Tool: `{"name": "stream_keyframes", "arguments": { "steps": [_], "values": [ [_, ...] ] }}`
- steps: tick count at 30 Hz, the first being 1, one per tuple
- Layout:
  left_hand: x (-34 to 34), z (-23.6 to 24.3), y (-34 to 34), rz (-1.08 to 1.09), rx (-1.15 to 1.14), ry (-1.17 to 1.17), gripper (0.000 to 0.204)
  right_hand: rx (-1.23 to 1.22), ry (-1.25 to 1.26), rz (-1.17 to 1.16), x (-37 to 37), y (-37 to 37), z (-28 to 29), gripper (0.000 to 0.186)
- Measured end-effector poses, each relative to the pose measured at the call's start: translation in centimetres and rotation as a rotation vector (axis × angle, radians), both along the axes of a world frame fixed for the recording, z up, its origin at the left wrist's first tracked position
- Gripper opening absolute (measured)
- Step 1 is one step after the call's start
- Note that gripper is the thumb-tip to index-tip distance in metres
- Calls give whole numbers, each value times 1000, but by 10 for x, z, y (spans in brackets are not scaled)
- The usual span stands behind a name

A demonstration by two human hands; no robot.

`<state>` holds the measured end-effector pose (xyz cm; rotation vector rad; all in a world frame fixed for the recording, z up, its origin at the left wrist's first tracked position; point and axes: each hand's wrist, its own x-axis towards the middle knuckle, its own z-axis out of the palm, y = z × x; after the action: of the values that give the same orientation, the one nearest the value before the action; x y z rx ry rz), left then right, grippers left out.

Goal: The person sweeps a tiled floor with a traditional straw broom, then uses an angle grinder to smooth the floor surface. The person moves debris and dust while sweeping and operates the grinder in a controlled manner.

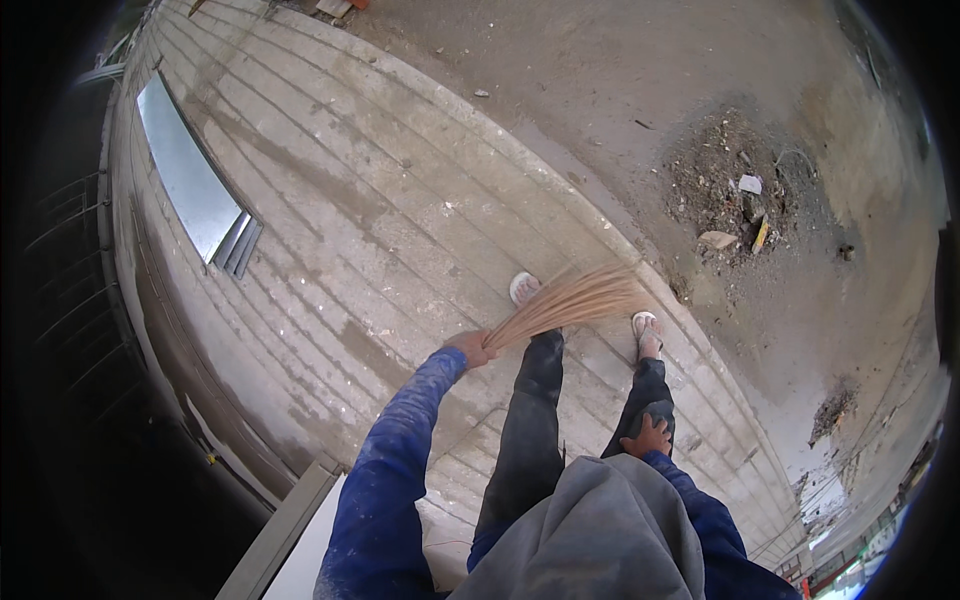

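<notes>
My left hand (pixel 474 349) is closed round the bound end of a broom (pixel 575 300) made of thin brown sticks. Its bristles fan out to the right, over my left sandal (pixel 523 288) and toward the slab's edge near my right sandal (pixel 646 325). I cannot tell whether the bristle tips touch the ground. Resting on my right knee is my right hand (pixel 650 438), its fingers spread and nothing in it. The grooved concrete floor (pixel 400 200) under my feet is dusty, with small pale bits scattered over it.
Several flat grey metal sheets (pixel 190 170) lie stacked on the slab at the far left. Beyond the slab's edge is bare dirt with a debris heap (pixel 735 190) and a smaller pile (pixel 832 412). A white panel with a grey frame (pixel 290 525) stands at the lower left.
</notes>
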<state>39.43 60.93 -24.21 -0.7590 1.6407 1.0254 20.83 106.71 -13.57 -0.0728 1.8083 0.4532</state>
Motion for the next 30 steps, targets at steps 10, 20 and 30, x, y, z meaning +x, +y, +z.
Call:
{"name": "stream_keyframes", "arguments": {
  "steps": [10,20,30],
  "values": [
    [105,-47,-316,1641,-946,481,65,9,32,-8,12,-103,4,106],
    [278,93,-20,2296,-898,13,55,-319,-24,123,-31,-199,13,121],
    [17,-95,-27,1686,-290,-70,76,-247,-66,381,-95,-294,-21,110]
  ]
}}
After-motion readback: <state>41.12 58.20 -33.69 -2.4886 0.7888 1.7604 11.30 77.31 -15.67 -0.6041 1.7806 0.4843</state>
